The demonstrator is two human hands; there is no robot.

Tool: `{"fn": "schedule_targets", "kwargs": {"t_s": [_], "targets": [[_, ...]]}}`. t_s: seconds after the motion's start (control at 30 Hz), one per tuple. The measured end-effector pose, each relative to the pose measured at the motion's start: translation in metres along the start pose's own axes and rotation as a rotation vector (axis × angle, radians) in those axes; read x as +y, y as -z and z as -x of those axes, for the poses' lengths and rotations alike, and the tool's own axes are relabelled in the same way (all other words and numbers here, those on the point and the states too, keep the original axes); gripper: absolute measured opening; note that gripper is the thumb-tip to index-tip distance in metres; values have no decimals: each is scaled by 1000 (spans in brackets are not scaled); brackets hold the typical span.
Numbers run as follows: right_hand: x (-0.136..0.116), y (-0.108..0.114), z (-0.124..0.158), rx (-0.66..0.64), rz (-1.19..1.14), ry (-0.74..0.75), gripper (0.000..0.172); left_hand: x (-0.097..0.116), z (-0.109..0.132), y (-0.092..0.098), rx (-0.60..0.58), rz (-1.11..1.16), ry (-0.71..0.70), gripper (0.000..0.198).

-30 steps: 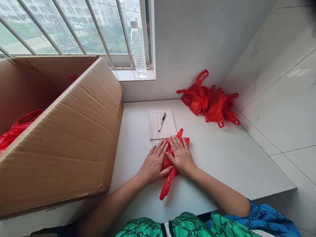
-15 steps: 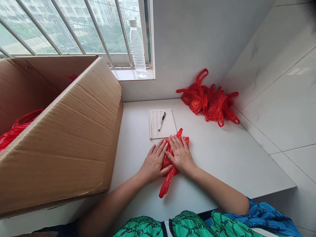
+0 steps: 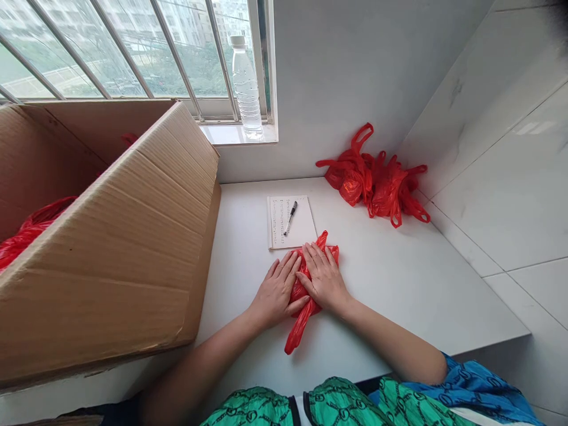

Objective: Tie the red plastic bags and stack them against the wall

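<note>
A crumpled red plastic bag (image 3: 304, 302) lies on the white counter (image 3: 390, 290) in front of me. My left hand (image 3: 277, 290) and my right hand (image 3: 325, 279) both lie flat on it, fingers stretched out and pressing it down side by side. One handle of the bag sticks out toward me, another peeks out past my right fingertips. A notepad (image 3: 290, 222) with a black pen (image 3: 291, 218) lies just beyond my hands.
A large open cardboard box (image 3: 110, 236) holding red bags (image 3: 31, 228) fills the left side. A heap of red plastic bags (image 3: 377, 180) sits in the back right corner by the tiled wall. A clear water bottle (image 3: 243, 83) stands on the windowsill.
</note>
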State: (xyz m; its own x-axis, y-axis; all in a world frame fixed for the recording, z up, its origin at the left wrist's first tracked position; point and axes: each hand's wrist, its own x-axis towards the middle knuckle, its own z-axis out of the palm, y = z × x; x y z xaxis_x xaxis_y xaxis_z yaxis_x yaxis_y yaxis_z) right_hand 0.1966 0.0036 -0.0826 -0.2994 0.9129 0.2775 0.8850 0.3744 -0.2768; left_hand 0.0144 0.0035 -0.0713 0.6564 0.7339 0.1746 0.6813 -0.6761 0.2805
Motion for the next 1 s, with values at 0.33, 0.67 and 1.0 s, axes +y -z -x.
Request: {"fn": "schedule_targets", "kwargs": {"t_s": [0.33,0.67,1.0], "targets": [[0,0,0,-8,8,-5,66,1,0,1,7,-19,-6,84],[-2,1,-1,-47,-83,-31,68,0,-1,-1,3,17,-8,83],[56,50,-20,183,-563,-159,46,-18,-8,34,137,430,101,43]]}}
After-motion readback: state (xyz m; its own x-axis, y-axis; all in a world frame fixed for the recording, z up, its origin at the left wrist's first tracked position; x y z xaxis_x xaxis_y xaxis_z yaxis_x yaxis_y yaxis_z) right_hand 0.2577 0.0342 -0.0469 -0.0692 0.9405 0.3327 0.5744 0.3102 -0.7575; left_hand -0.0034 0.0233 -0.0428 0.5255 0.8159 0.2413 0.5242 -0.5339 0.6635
